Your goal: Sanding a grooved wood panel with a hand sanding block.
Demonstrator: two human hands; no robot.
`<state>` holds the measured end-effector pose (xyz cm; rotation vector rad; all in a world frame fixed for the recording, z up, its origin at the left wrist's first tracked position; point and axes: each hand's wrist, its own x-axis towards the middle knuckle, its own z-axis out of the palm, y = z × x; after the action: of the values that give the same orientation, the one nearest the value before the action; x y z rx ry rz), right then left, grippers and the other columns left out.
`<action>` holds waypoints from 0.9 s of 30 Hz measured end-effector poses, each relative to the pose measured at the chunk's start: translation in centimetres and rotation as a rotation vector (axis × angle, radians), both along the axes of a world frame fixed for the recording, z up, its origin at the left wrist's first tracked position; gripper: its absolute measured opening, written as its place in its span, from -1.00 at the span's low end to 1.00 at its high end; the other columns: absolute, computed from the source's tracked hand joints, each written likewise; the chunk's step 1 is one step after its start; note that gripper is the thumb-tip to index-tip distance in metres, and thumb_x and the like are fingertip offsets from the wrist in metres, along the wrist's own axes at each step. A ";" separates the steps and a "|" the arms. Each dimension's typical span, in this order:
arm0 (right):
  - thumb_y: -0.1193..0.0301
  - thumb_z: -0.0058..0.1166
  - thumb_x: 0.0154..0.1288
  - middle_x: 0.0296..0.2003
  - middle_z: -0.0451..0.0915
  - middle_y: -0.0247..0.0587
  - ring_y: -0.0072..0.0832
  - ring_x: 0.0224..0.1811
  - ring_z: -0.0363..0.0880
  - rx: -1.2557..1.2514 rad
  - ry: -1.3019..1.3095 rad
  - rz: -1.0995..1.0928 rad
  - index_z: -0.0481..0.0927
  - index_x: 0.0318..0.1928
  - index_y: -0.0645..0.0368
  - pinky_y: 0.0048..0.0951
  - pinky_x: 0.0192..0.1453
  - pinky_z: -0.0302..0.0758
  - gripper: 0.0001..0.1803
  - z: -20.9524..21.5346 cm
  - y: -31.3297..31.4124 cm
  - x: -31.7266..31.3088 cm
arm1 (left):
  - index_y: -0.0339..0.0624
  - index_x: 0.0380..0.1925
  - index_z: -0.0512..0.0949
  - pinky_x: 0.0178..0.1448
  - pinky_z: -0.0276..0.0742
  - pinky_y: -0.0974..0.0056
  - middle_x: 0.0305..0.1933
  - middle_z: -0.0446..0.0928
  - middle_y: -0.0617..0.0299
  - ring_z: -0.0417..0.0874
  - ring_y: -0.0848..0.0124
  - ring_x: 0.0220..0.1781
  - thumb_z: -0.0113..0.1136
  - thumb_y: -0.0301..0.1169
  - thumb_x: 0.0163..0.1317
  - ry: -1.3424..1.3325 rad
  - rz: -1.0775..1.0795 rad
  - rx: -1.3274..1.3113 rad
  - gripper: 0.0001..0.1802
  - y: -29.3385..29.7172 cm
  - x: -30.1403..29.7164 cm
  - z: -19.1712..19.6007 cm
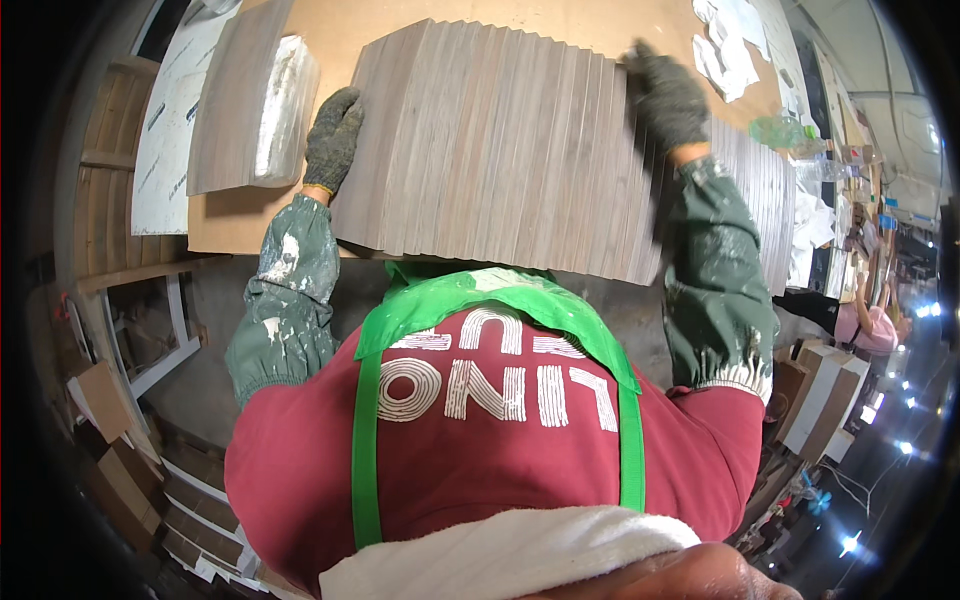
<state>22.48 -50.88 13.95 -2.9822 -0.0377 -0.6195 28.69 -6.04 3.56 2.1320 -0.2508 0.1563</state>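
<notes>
A fanned row of thin grey-brown wood-look panels (500, 150) overlaps across the worktable, each edge stepped over its neighbour. My left hand (335, 138), in a dark knitted glove, lies against the row's left edge with its fingers stretched out, gripping nothing that shows. Over the far right part of the row is my right hand (672, 100), gloved the same way and smeared by motion. Its fingertips are near the panels' far edge; whether they pinch one I cannot make out. More panels (745, 190) spread beyond my right forearm, partly hidden by it.
A panel (232, 100) leans over a white-wrapped bundle (285, 115) left of my left hand. Crumpled white paper (722, 50) and green clear plastic (782, 132) lie at the right. Cardboard boxes (822, 400) stand on the floor; another person (872, 325) is farther right.
</notes>
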 end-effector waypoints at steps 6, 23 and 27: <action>0.29 0.10 0.20 -0.07 0.56 -0.12 -0.14 -0.01 0.53 -0.079 0.121 -0.002 0.38 0.22 -0.15 -0.19 0.03 0.47 -0.46 0.6 -1.0 1.2 | -0.25 0.04 0.49 0.30 0.28 0.28 0.11 0.49 0.08 0.46 0.26 0.18 0.09 -0.31 0.27 -0.004 0.000 0.042 -0.62 -0.1 0.1 0.1; 0.35 0.21 0.09 -0.15 0.61 -0.20 -0.23 -0.14 0.59 0.219 0.314 0.285 0.47 0.14 0.03 -0.24 -0.04 0.51 -0.46 4.4 6.1 -17.1 | -0.24 0.01 0.51 0.24 0.34 0.28 0.05 0.53 0.10 0.50 0.28 0.12 0.14 -0.33 0.25 -0.036 -0.016 -0.028 -0.64 -1.4 0.6 0.2; 0.28 0.23 0.09 -0.11 0.61 -0.20 -0.22 -0.11 0.59 0.183 0.095 0.244 0.48 0.15 -0.03 -0.27 -0.04 0.52 -0.45 3.0 7.5 -10.5 | -0.23 0.00 0.52 0.25 0.34 0.28 0.06 0.52 0.11 0.49 0.28 0.13 0.13 -0.31 0.26 -0.052 -0.018 -0.015 -0.65 -0.5 0.0 0.2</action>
<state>12.01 -43.36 16.99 -2.7674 -0.3143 -0.4271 28.69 -6.59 3.81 2.1120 -0.2980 0.2028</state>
